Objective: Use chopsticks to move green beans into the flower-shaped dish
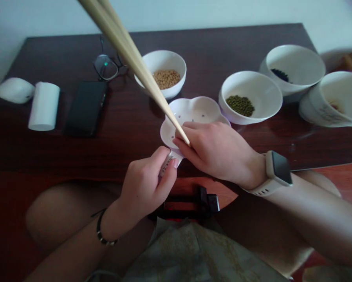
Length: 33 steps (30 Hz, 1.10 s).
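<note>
A white scalloped dish (176,108) with small dark spots sits near the table's front edge. My left hand (148,178) pinches its short handle (166,163), which bears dark lettering. Over the dish's near side, my right hand (219,150) is closed around a pair of wooden chopsticks (140,74). Their long shafts slant up and left toward me. The right hand hides part of the dish, and its grip on the chopsticks is partly covered. Just beyond the dish stand a white bowl of tan beans (176,91) and a white bowl of green beans (265,111).
At the right stand a bowl with dark grains (307,80) and another bowl (316,105) with unclear contents. Eyeglasses (105,68), a black phone (86,107), a white cylinder (45,105) and a white rounded object (14,90) lie on the left of the dark table (217,47).
</note>
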### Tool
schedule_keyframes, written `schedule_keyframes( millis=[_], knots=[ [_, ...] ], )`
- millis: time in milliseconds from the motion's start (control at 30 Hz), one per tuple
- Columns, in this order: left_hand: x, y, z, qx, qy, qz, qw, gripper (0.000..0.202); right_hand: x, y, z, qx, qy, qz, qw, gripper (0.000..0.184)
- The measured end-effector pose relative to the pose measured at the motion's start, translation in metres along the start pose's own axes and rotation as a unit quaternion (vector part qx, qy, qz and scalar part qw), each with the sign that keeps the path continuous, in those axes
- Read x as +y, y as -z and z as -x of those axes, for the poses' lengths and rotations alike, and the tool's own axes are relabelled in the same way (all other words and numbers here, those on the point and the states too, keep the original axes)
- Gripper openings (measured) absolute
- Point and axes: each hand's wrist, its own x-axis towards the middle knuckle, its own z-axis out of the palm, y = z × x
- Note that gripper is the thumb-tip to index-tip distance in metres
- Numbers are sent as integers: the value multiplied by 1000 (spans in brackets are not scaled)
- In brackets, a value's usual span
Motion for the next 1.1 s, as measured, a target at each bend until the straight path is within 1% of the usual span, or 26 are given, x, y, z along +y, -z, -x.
schedule_keyframes(
  millis=[133, 467, 833, 1100],
  knots=[
    [-2, -1, 1, 7, -11, 2, 1000, 17, 0, 0, 0, -1, -5, -12, 1000, 34],
    [-3, -3, 2, 8, -8, 10, 1000, 19, 0, -1, 1, 5, -1, -27, 1000, 33],
    [-5, -3, 2, 7, -9, 13, 1000, 20, -1, -2, 0, 4, -2, -23, 1000, 33],
    [-5, -3, 2, 8, -9, 2, 1000, 21, 0, -3, 1, 16, 8, -24, 1000, 34]
  ],
)
